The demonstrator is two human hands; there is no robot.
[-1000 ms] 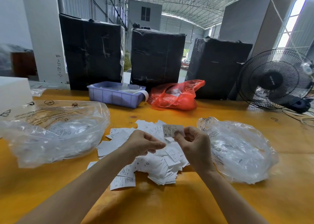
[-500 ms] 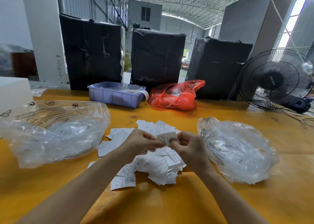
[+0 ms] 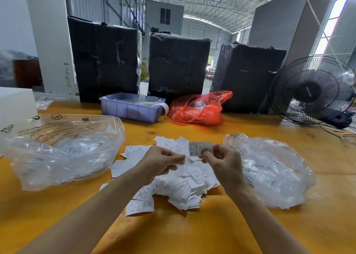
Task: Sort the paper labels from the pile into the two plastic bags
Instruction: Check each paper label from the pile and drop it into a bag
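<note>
Nearest the camera, two bare forearms reach over the yellow table (image 3: 192, 234) to the pile of paper labels (image 3: 179, 188), which lies at the middle of the table. Above the far edge of the pile, the right hand (image 3: 223, 163) pinches a single label (image 3: 199, 148) between thumb and forefinger, holding it upright with its print toward the camera; an "M" shows at its lower left corner. The other fingers (image 3: 221, 153) of that hand are curled. The left hand (image 3: 161, 163) hovers just left of the held label, over the pile, its fingers (image 3: 178, 158) curled and drawn together at the tips; whether they hold a slip cannot be told.

Left of the pile lies a large clear plastic bag (image 3: 63, 149) with labels inside. Right of the pile lies a second clear bag (image 3: 273, 173), also holding some.

Beyond the pile stand a lilac plastic tray (image 3: 131, 109) and, to its right, a red plastic bag (image 3: 200, 109). Behind these rise three black-wrapped bales (image 3: 179, 65). Far right of the pile a black fan (image 3: 312, 90) stands on the table.
</note>
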